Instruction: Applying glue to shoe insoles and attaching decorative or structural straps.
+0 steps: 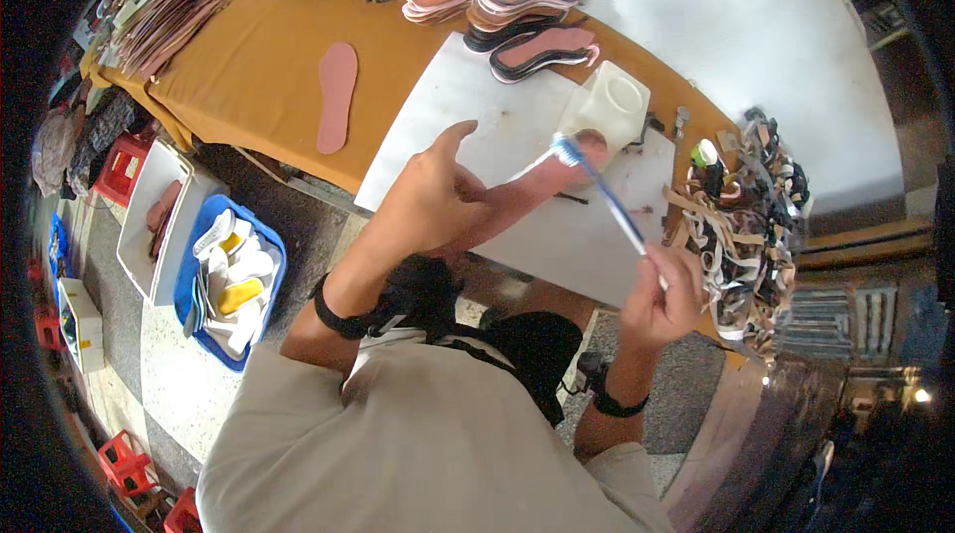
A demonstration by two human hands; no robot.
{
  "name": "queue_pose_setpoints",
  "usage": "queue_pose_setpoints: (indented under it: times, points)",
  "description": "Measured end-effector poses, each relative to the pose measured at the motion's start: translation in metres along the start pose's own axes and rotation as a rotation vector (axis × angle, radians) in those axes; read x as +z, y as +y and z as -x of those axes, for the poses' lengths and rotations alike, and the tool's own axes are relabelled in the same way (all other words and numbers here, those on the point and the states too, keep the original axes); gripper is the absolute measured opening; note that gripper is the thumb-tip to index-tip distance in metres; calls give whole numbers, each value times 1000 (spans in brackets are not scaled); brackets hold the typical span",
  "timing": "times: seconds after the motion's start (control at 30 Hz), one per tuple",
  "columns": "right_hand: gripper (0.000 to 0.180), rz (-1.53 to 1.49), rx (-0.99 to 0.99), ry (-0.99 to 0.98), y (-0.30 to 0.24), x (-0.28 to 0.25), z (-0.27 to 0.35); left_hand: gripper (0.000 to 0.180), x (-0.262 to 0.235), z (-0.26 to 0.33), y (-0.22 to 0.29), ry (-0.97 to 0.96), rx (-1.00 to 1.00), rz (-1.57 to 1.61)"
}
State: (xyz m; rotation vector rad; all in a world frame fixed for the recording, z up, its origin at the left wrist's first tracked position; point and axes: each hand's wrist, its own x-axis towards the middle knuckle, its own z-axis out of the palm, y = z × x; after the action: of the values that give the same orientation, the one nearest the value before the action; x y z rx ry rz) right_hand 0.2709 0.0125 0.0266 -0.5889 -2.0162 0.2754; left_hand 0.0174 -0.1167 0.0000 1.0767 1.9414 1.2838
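My left hand (430,193) grips a pink shoe insole (527,191) by its near end, thumb raised. The insole slants up to the right over a white board (423,150). Between the fingers of my right hand (662,299) is the handle of a blue and white toothbrush (619,208). Its bristles are at the insole's far end; whether they touch it I cannot tell. Just behind that end lies a whitish plastic container (622,95), partly covered by the insole.
Stacked insoles (527,1) line the table's far side. One pink insole (337,95) lies alone on the brown cloth (264,66). A heap of straps (746,225) sits at the right. A blue basket (280,245) of white and yellow pieces stands on the floor, left.
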Motion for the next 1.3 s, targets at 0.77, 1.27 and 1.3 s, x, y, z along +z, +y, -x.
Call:
queue_pose_setpoints:
  times: [0.77,1.27,1.3]
  points:
    - [15,-56,66,125,12,-8,14,82,3,2,-9,-137,-74,355]
    - [14,-107,176,203,28,-2,21,87,-5,4,-6,-560,-222,740]
    - [15,-107,217,210,29,0,17,88,-1,6,-9,-506,-210,733]
